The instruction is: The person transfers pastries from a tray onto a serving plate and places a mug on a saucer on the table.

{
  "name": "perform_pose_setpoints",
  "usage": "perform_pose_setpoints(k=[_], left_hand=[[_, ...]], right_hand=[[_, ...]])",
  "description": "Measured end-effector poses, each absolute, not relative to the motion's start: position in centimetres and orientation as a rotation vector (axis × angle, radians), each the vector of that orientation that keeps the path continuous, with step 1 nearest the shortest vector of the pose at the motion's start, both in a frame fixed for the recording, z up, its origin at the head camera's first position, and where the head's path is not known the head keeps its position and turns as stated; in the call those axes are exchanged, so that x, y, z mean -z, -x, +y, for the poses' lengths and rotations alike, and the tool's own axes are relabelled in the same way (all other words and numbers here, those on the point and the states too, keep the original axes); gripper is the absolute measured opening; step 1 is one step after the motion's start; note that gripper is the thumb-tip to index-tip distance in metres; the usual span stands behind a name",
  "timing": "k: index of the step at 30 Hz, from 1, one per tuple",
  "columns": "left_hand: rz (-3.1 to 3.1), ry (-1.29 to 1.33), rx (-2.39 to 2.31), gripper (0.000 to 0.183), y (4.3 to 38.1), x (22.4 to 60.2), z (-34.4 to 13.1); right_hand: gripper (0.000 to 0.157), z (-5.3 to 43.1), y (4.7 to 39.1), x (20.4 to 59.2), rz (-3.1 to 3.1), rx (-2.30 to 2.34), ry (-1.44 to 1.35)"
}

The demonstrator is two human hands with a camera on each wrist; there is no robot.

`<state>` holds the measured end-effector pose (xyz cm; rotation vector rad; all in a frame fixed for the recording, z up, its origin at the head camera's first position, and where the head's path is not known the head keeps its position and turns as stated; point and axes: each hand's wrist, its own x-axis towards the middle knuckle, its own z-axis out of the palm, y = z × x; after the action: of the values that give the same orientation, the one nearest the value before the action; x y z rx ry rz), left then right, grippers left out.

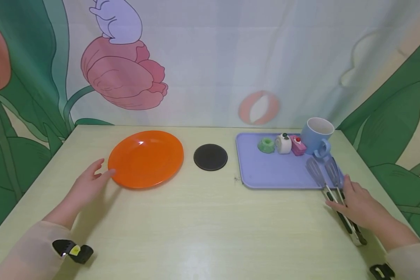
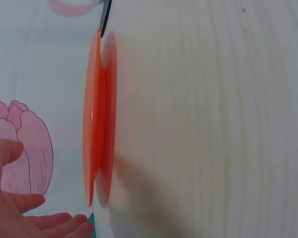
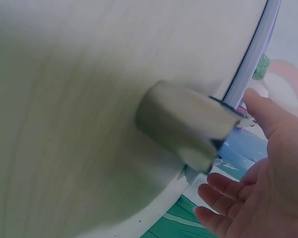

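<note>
My left hand (image 1: 92, 179) reaches to the left rim of a round orange plate (image 1: 147, 159), its thumb and fingers spread apart. In the left wrist view the plate (image 2: 93, 119) appears edge-on, with the relaxed fingers beside it. On the right, my right hand (image 1: 362, 206) is over a pair of metal tongs (image 1: 346, 222) with dark grips, thumb to one side and fingers to the other. The tongs' heads lie across the right part of a lavender tray (image 1: 276, 175). In the right wrist view, the tongs' bent end (image 3: 184, 119) stands near the loosely spread fingers.
A black round coaster (image 1: 210, 157) lies between plate and tray. On the tray stand a blue mug (image 1: 311, 138), a green ring-shaped piece (image 1: 266, 145), a white roll cake piece (image 1: 283, 144) and a pink cake piece (image 1: 297, 146). A printed curtain (image 1: 210, 58) hangs behind the table.
</note>
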<state>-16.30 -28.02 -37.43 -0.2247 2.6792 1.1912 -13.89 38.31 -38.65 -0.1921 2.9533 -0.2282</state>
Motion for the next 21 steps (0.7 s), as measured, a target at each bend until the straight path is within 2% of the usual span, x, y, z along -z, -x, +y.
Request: perform_pose_setpoints(k=[9,21], left_hand=[[2.542,0.285,-1.336,0.086,16.2,37.6,-29.2],[2.229,0.371,-1.681,0.081,16.8,38.7,-30.0]], right_hand=[[0.11,38.7,13.6,38.8,2.908,0.214,0.138],[0.105,38.7,13.5,39.0,2.835,0.281,0.155]])
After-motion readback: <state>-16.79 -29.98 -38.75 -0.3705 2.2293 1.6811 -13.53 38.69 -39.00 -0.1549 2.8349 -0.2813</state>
